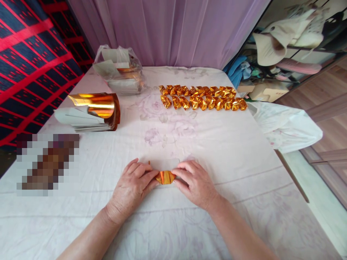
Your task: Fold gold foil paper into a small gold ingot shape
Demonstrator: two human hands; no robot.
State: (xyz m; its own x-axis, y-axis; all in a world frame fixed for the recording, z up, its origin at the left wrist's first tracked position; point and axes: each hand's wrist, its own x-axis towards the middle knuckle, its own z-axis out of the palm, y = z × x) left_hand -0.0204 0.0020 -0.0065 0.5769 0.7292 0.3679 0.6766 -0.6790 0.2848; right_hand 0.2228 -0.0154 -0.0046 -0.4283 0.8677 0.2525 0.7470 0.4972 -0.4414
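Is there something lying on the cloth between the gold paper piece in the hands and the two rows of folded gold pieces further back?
Nothing visible does. The gold paper piece sits between the left hand and right hand. Only bare cloth lies between it and the rows of folded gold pieces.

I can read no text, label, brand, number or sign anywhere in my view. The gold foil sheets (94,104) and the folded gold pieces (202,97) bear no print that I can make out, and neither does the plastic bag (119,68).
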